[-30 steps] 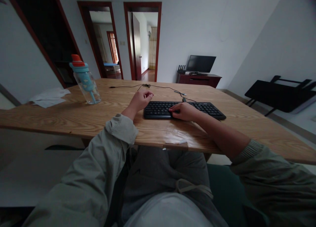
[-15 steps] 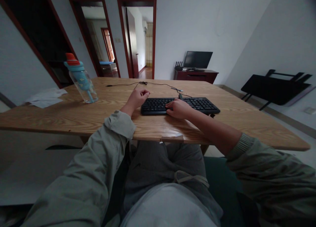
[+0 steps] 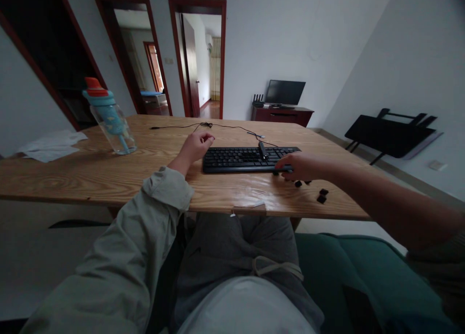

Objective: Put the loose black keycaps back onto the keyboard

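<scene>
Keyboard [image 3: 232, 160] bared mid-row: your right hand [image 3: 298, 166] has swung to its right end, grip unclear; left hand [image 3: 196, 146] curled narrow.

On the left of the wooden counter [image 3: 119, 183] stands a clear bottle [image 3: 115, 125] with a turquoise collar and red cap [image 3: 95, 84]; crumpled white paper [image 3: 54, 146] lies beside it. By the far wall [image 3: 276, 38], a dark screen [image 3: 286, 91] and a black router [image 3: 258, 101] sit on a reddish-brown cabinet [image 3: 259, 114]. A black folding table [image 3: 388, 135] is at right, near the wall
</scene>
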Demonstrator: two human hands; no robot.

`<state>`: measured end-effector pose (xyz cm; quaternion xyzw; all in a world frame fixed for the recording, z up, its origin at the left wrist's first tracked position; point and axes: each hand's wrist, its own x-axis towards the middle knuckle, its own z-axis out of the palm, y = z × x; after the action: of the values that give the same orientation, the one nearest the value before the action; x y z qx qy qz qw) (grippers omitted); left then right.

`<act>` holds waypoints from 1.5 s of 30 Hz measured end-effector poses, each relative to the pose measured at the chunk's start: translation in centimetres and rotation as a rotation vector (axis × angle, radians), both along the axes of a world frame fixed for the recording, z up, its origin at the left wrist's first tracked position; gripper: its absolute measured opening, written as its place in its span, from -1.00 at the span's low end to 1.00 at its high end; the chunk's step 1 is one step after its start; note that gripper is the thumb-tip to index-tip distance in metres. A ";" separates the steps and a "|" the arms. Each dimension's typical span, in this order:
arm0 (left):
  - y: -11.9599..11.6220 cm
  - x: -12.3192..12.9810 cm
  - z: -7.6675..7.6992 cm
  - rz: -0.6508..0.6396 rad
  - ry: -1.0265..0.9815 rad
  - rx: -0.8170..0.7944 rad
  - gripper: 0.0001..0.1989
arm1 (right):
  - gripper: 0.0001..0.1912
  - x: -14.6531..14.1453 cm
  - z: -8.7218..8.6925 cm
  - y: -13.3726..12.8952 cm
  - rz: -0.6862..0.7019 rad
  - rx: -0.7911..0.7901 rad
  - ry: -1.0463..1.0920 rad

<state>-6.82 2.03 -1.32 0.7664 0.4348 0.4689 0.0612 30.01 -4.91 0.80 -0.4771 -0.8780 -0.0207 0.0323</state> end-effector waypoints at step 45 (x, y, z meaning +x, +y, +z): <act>-0.5 0.1 0.3 -0.008 0.016 -0.018 -0.79 | -0.70 -5.0 -3.2 -2.8 0.253 -0.009 0.212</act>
<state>-6.72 1.49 -1.01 0.7714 0.4364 0.4584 0.0664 24.97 -7.67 -2.36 -0.3624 -0.9228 0.0378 0.1248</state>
